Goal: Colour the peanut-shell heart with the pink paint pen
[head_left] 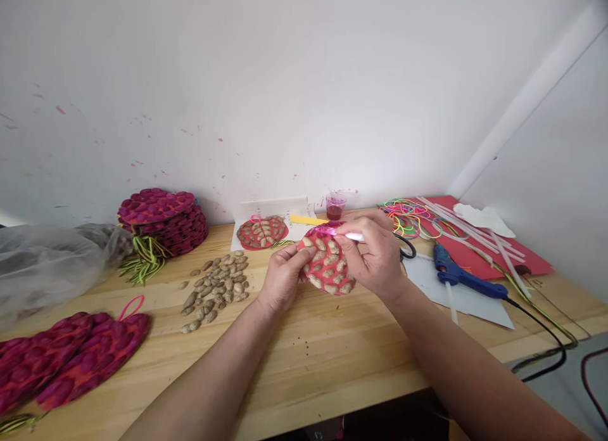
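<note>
My left hand (285, 275) is closed on the left edge of a red disc (327, 290) covered with peanuts in their shells, held tilted above the table. The peanuts at its top edge are wet with magenta paint; the lower ones are still tan. In my right hand (375, 254) is a white-handled paintbrush (354, 237), its magenta tip touching the top of the disc. Just behind stands a clear plastic cup (335, 206) with dark pink paint. A loose group of peanuts (218, 289) lies left of my left hand.
A stack of magenta peanut discs (161, 222) and more painted discs (95, 358) lie left, beside plastic wrap (61, 270). An unpainted peanut disc (262, 232) lies behind. On the right are colored cords (408, 216), a blue glue gun (468, 277) with its cable, and white sticks (475, 229).
</note>
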The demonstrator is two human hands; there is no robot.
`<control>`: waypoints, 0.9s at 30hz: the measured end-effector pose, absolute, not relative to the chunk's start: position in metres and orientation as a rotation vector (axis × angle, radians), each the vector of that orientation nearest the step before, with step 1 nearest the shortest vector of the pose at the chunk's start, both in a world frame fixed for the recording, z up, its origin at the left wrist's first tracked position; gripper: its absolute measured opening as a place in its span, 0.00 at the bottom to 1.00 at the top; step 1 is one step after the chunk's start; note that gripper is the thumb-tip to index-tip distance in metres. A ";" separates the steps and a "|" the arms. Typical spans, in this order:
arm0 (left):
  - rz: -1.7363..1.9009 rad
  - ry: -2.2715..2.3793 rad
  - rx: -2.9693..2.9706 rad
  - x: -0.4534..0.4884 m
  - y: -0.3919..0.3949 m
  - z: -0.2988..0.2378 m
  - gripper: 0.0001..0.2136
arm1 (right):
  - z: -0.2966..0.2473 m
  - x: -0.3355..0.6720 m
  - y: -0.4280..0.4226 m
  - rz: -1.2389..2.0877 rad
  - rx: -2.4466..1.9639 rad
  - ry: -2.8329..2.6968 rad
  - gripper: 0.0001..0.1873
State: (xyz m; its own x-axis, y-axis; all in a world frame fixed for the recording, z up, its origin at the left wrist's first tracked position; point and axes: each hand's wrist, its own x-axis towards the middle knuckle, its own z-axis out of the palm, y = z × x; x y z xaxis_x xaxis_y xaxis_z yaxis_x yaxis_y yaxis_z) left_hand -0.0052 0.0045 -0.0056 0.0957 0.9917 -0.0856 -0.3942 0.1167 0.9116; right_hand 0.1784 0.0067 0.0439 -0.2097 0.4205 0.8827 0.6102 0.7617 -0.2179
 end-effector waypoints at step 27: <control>1.252 0.932 0.912 -0.005 0.003 -0.004 0.17 | 0.046 0.177 0.005 -0.129 -0.826 -1.816 0.02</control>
State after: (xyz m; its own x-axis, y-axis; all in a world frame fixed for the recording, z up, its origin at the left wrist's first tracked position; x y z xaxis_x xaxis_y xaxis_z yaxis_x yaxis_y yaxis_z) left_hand -0.0046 0.0035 -0.0045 0.0798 0.9944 -0.0697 -0.3521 0.0936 0.9313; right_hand 0.1774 0.0054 0.0462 -0.1741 0.4725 0.8640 0.5900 0.7525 -0.2926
